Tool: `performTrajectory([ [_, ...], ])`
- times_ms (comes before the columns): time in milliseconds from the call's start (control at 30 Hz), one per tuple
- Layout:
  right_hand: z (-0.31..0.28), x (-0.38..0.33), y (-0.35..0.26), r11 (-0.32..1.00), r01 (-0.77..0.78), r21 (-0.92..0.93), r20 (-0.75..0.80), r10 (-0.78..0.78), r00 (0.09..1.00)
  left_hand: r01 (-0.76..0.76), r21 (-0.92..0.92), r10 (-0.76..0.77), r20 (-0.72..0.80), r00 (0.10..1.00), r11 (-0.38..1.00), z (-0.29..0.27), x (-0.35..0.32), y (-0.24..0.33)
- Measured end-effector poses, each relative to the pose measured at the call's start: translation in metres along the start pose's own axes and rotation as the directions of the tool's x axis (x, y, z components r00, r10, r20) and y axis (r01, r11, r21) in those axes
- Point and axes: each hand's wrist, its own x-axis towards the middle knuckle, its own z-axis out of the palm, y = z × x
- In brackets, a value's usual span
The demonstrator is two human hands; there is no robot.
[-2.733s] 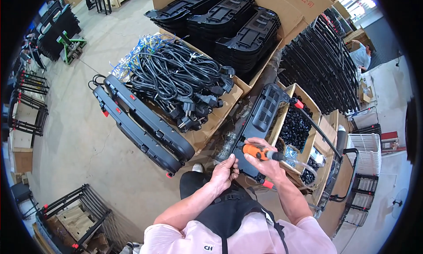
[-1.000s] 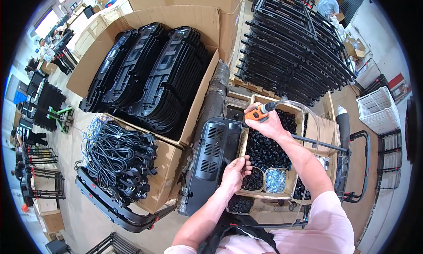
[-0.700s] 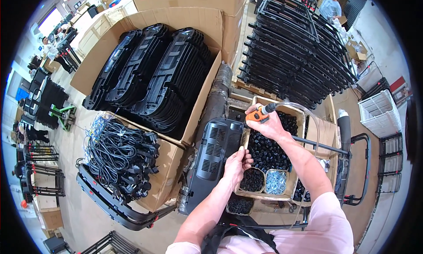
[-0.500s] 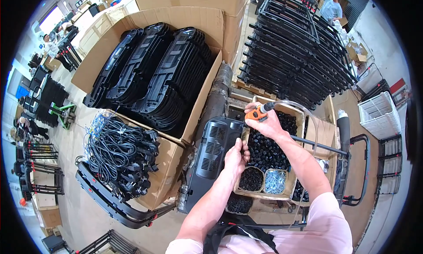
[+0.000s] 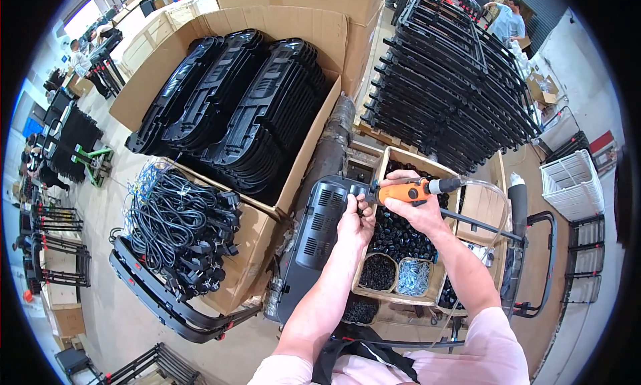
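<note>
In my right hand (image 5: 424,217) is an orange powered screwdriver (image 5: 402,192), its fingers wrapped round the body. A clear hose (image 5: 495,190) runs from its back end. The tool lies nearly level, pointing left at the upper right edge of a long black plastic cover (image 5: 308,255) with vent slots. My left hand (image 5: 355,223) is at that edge, thumb and fingers pinched together close to the tool's tip. Whatever the pinch holds is too small to make out. Under my hands stands a wooden tray (image 5: 385,159) of black round parts (image 5: 395,241).
Small tubs of black screws (image 5: 377,271) and silver screws (image 5: 414,277) sit in the tray's near end. Stacked black covers fill a large carton (image 5: 317,161) at upper left. Bundled black cables (image 5: 177,211) lie on another carton. Black metal frames (image 5: 447,91) are piled at upper right.
The screwdriver has swung to point left and come down towards the cover's edge. My left hand has moved slightly up to meet its tip.
</note>
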Motion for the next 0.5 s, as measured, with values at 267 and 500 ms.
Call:
performTrajectory([
  [267,0.003,0.000,0.012,0.999,0.042,-0.017,-0.032,-0.043,0.999,0.033,-0.054,-0.033,0.017,0.999,0.998,0.006,0.000,0.000],
  [500,0.012,0.014,0.006,0.999,0.032,0.018,-0.060,-0.030,0.998,-0.012,-0.089,0.020,0.095,0.995,0.996,0.014,-0.006,0.005],
])
